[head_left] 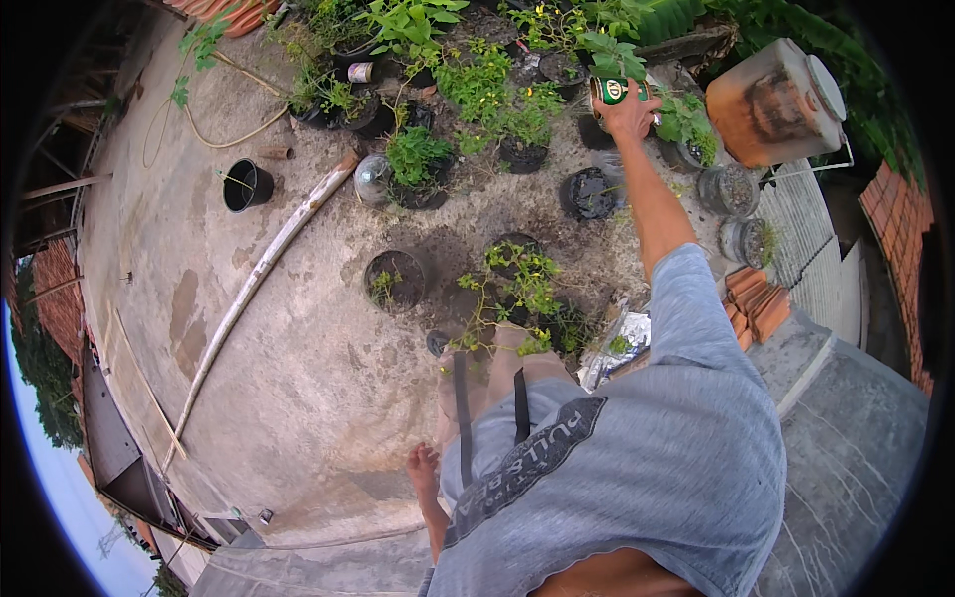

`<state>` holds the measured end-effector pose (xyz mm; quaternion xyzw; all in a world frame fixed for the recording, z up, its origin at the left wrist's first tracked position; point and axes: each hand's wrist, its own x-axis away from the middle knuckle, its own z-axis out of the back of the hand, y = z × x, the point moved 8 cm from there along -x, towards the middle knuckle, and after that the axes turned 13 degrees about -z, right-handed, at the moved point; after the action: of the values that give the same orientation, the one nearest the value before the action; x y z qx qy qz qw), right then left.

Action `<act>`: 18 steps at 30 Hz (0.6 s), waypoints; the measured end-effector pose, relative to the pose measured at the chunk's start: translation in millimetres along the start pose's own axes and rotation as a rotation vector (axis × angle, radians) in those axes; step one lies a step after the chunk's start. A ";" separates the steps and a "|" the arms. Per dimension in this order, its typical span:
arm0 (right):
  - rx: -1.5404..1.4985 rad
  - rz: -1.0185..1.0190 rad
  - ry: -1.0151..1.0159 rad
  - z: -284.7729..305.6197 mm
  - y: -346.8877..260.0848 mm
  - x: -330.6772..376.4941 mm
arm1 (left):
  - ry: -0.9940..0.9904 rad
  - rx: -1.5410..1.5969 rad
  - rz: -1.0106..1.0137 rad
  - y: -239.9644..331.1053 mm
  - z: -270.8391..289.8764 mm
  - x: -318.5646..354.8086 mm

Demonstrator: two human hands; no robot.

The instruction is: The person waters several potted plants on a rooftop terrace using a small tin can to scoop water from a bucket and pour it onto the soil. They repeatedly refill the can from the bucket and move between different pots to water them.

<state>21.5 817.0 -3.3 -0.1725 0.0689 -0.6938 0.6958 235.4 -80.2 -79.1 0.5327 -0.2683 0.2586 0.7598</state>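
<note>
My right arm stretches away to the far right, where my right hand [629, 115] has its fingers wrapped round a green and gold can [609, 91]. Broad leaves [617, 56] show just above the can's top; whether they grow from it I cannot tell. Low at my left side hangs my left hand [423, 464], empty, its fingers loosely apart. A leafy potted plant [684, 121] stands right beside my right hand. Below that hand, on the concrete, sits a black pot or bag of dark soil [588, 194].
Several potted plants crowd the far side. Near my legs stand a black pot [395, 280] and a spindly plant [522, 284]. A long pale pole [264, 264] lies left, beside a black bucket [247, 186]. A rusty-stained tank [771, 104] and stacked roof tiles [756, 303] stand right.
</note>
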 end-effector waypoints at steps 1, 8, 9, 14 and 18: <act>-0.005 0.021 0.008 -1.3 -2.7 -1.6 | 0.004 0.010 0.000 3.7 -0.3 0.4; -0.030 0.228 0.175 19.2 -19.5 -5.7 | -0.006 -0.017 0.000 12.0 -0.2 -2.1; -0.046 0.280 0.214 15.9 -19.6 -11.1 | -0.011 -0.008 -0.009 12.1 -1.7 -1.7; 0.187 0.405 0.437 30.7 -33.9 26.6 | -0.020 -0.071 -0.015 -1.9 12.9 -6.4; -0.399 -0.299 -0.047 12.6 34.9 31.3 | -0.056 -0.117 -0.038 -6.1 33.1 -28.3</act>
<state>59.4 787.0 1.2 -0.3310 0.1618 -0.7576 0.5389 214.8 -116.4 -93.0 0.4992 -0.2942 0.2130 0.7867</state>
